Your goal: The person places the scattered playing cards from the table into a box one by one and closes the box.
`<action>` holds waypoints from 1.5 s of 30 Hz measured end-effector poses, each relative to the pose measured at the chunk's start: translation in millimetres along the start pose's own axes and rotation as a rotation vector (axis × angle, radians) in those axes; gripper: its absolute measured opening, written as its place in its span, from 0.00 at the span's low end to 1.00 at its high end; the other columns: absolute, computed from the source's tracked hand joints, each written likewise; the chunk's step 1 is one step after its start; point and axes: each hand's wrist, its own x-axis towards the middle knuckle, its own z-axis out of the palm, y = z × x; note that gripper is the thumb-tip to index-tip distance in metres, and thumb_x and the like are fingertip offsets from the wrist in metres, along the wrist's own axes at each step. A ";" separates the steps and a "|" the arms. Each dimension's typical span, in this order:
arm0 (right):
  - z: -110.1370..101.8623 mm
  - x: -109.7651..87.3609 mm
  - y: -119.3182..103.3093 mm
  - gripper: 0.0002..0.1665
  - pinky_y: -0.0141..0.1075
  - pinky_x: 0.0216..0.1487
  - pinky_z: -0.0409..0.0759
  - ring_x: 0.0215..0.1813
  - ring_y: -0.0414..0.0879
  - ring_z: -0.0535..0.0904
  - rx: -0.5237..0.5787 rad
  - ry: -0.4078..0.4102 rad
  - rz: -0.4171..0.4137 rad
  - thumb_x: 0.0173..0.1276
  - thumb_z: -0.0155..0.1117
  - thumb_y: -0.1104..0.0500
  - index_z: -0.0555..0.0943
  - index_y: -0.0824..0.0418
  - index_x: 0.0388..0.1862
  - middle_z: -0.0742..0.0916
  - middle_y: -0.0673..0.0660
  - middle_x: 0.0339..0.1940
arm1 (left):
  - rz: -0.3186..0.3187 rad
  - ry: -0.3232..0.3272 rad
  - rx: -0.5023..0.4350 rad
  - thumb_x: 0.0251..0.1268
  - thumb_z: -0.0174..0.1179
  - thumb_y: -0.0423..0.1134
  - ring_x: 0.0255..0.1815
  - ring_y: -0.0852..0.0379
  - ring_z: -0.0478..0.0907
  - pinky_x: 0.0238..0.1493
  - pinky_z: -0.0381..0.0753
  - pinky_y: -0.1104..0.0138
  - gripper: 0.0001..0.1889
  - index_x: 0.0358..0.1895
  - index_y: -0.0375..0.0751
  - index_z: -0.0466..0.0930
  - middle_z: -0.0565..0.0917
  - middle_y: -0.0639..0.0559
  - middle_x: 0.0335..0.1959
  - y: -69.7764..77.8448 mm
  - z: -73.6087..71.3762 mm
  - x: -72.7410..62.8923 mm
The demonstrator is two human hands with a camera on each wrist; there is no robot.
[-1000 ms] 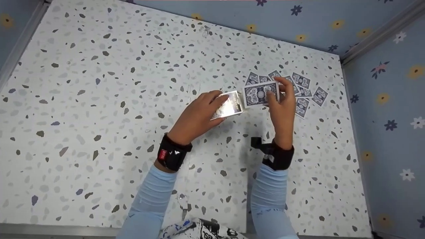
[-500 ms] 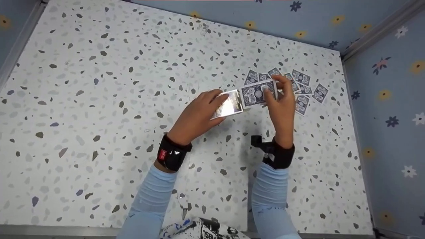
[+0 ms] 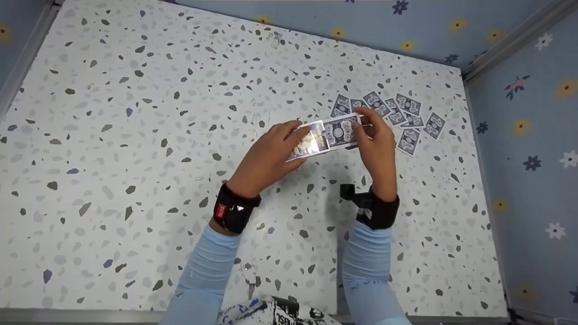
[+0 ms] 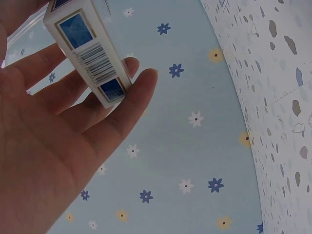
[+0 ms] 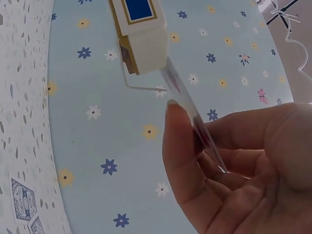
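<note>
Speckled table: the white top (image 3: 113,180) runs under everything, patterned with grey and brown chips.
Left sleeve: light blue (image 3: 203,266), coming up from the bottom edge, with a black strap (image 3: 237,210) round the wrist.
Left hand: I see it (image 3: 266,158) grasping the box, fingers over the upper face and thumb along the near edge.
Box: held above the table (image 3: 316,141), its upper face bright with glare; my left wrist view shows a barcode between two blue panels on one side.
Card: patterned back up (image 3: 339,131), slightly tilted, its left end meeting the box's right end. I cannot tell how far, if at all, it sits inside, or whether it is a single one.
Right hand: pinching the card by its right end (image 3: 380,146), thumb on the back, another finger at the far corner.
Loose cards: spread on the table beyond and to the right of that hand (image 3: 408,142), backs up, some overlapping.
Wall: pale blue with flowers (image 3: 519,189), standing along the table's right edge.
</note>
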 end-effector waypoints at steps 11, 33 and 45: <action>7.3 2.2 2.6 0.16 0.26 0.21 0.76 0.31 0.36 0.77 0.016 -0.059 -0.050 0.63 0.61 0.67 0.76 0.69 0.51 0.80 0.57 0.37 | 0.003 -0.006 0.016 0.58 0.64 0.42 0.62 0.50 0.69 0.61 0.73 0.61 0.31 0.66 0.45 0.66 0.72 0.45 0.62 0.7 0.8 -0.1; 13.5 0.3 1.9 0.12 0.23 0.26 0.77 0.34 0.43 0.77 -0.096 -0.105 -0.122 0.64 0.59 0.67 0.80 0.68 0.47 0.79 0.62 0.39 | 0.029 -0.021 0.036 0.57 0.64 0.42 0.60 0.48 0.70 0.61 0.73 0.60 0.31 0.65 0.42 0.67 0.73 0.44 0.60 0.1 3.0 0.5; 14.1 -0.8 -1.0 0.14 0.26 0.25 0.75 0.31 0.42 0.72 -0.098 -0.110 -0.103 0.68 0.51 0.71 0.84 0.65 0.44 0.74 0.55 0.36 | 0.006 -0.017 0.013 0.57 0.64 0.41 0.60 0.49 0.70 0.61 0.73 0.61 0.31 0.65 0.43 0.67 0.72 0.44 0.61 -1.3 1.7 0.1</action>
